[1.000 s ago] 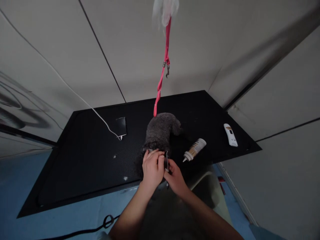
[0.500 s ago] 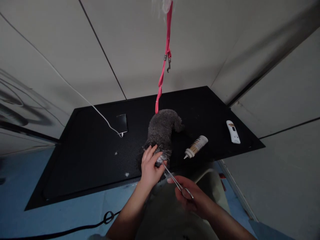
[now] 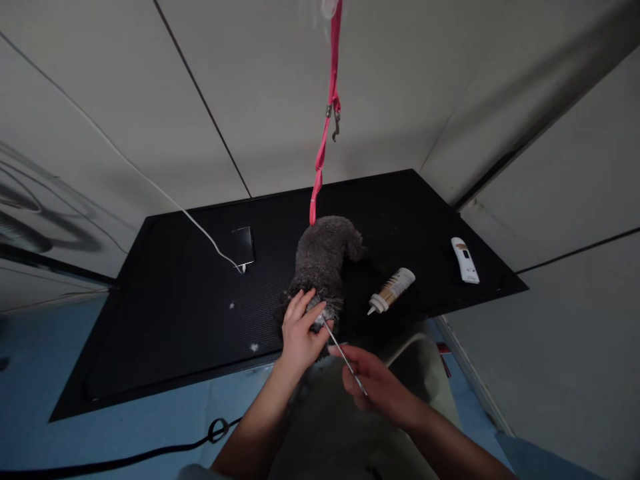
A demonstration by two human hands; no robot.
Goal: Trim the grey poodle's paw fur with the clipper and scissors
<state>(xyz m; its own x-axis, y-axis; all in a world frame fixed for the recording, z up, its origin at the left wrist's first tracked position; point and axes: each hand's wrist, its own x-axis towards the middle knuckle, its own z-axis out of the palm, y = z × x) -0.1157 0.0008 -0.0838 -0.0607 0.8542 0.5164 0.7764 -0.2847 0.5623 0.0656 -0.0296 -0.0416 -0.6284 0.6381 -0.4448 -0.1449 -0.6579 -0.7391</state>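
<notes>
A small grey curly dog (image 3: pixel 323 257) stands on a black table (image 3: pixel 170 320), tied overhead by a pink leash (image 3: pixel 325 143). My left hand (image 3: pixel 300 330) is closed around the dog's near end and pinches a pale patch of it between thumb and fingers. My right hand (image 3: pixel 375 387) grips the handles of thin metal forceps (image 3: pixel 343 353). Their tip reaches up to the patch my left hand holds.
On the table lie a brown and white bottle (image 3: pixel 391 291), a white handheld device (image 3: pixel 465 260) at the right, and a dark phone (image 3: pixel 243 245) with a white cable. Bits of white fluff (image 3: pixel 254 347) dot the table. A black cord (image 3: pixel 150 453) crosses the blue floor.
My right hand drew back from the dog towards me with the forceps, then shifted slightly left. My left hand kept its hold on the dog.
</notes>
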